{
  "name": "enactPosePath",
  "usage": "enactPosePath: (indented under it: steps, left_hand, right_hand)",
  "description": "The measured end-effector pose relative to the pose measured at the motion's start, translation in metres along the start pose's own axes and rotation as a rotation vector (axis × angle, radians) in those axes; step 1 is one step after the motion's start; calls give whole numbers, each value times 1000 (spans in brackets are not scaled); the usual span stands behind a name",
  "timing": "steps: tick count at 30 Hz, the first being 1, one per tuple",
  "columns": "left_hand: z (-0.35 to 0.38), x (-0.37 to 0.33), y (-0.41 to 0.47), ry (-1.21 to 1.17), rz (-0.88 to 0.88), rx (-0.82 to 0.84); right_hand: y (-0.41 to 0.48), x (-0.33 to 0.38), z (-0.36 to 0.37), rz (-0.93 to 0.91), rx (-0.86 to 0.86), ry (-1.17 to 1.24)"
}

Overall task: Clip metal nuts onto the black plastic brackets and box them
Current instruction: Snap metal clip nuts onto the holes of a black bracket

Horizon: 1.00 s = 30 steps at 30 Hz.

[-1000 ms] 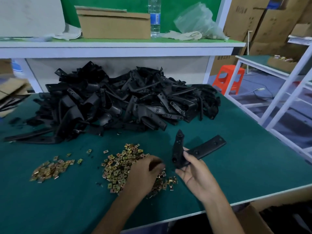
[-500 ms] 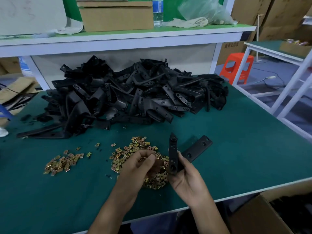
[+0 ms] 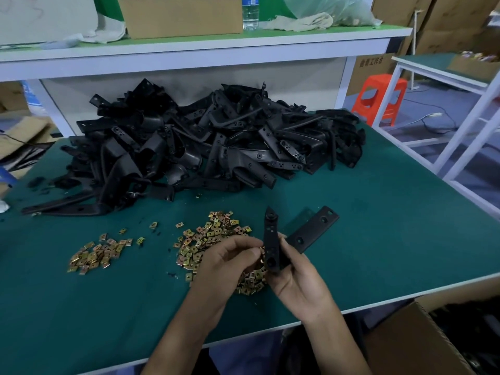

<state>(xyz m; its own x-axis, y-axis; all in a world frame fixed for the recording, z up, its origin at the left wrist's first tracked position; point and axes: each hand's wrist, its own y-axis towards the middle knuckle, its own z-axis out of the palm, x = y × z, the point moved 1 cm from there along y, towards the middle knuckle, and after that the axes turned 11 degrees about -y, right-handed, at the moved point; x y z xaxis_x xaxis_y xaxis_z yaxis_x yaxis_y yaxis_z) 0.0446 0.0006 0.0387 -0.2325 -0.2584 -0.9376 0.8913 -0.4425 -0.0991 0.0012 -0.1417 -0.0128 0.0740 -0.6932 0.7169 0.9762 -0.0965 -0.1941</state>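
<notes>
Right hand [image 3: 300, 282]: fingers were curled round the lower end of one black bracket [image 3: 271, 247], thumb up alongside it. Held clear of the table, near the front edge.
Bracket: L-shaped, two flat arms with holes. One arm stood upright out of the palm; the other slanted up and away to the right.
Left hand [image 3: 230, 263]: fingers were curled, thumb and forefinger tips drawn together right against the left edge of the upright arm. A brass-coloured glint showed at the fingertips. Could not tell whether a nut was pinched there or whether it belonged to the pile behind.
Main nut pile [image 3: 209, 239]: loose square gold-coloured nuts lay spread on the green table [image 3: 392, 226], partly hidden under both hands.
Small nut pile [image 3: 94, 257]: lay left of the main pile and apart from it, with a few strays between.
Bracket heap [image 3: 203, 147]: a big tangle of black plastic brackets sat at the table's far side, under the shelf.
Carton [image 3: 405, 345]: open brown cardboard, stood below the table's front edge at the right. Contents were dark, too dim to identify.
Shelf [image 3: 189, 47]: ran above the heap and carried a cardboard box [image 3: 181, 17], a water bottle [image 3: 250, 12], a crumpled cloth [image 3: 303, 21] and a clear plastic bag [image 3: 338, 8].
Orange stool [image 3: 378, 96]: stood on the floor beyond the table's right end.
</notes>
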Motion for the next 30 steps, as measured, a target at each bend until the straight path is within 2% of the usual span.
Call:
enactPosePath:
  steps: [7, 11, 16, 26, 30]
  left_hand:
    - [-1, 3, 1, -60, -74, -36]
    - [-6, 0, 2, -116, -133, 30]
    - [-5, -1, 2, -147, -136, 33]
    - [-8, -1, 1, -67, -132, 51]
    - [-10, -6, 1, -74, -173, 138]
  right_hand:
    - [-1, 0, 1, -29, 3, -72]
    - [-2, 0, 3, -30, 44, -23]
    - [-2, 0, 4, -24, 50, 28]
    - [-1, -2, 0, -14, 45, -21]
    - [-2, -2, 0, 12, 40, -71]
